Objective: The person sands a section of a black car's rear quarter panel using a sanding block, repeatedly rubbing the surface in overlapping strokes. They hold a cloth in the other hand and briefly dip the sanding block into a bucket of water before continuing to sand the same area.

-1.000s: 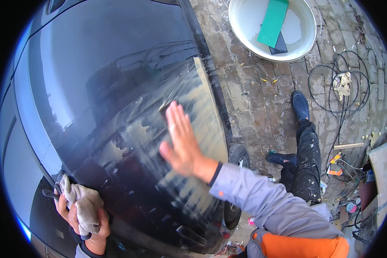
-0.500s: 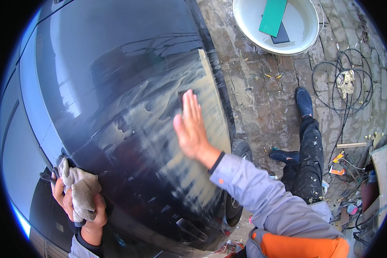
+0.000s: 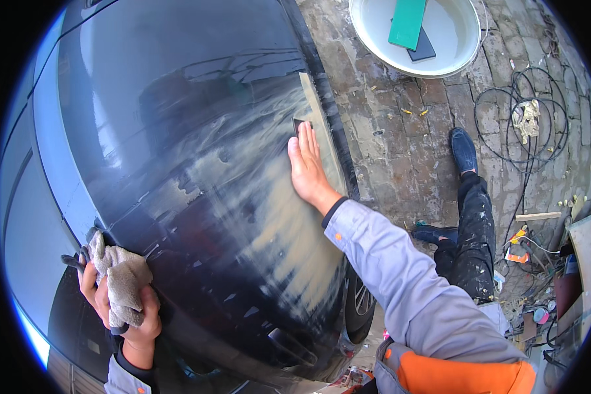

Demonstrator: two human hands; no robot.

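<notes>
Car panel (image 3: 177, 131) above brick paving (image 3: 400, 151)

We have open dark car panel (image 3: 177, 131) to sweep across; the white basin (image 3: 374, 46), coiled cable (image 3: 525, 131) and our legs (image 3: 469, 223) crowd the paving.

One dark car body (image 3: 177, 131), one grey rag (image 3: 121, 279), one white basin (image 3: 463, 49) holding two flat blocks, one green (image 3: 407, 23) and one dark (image 3: 423, 49), two hands, two dark shoes.
</notes>
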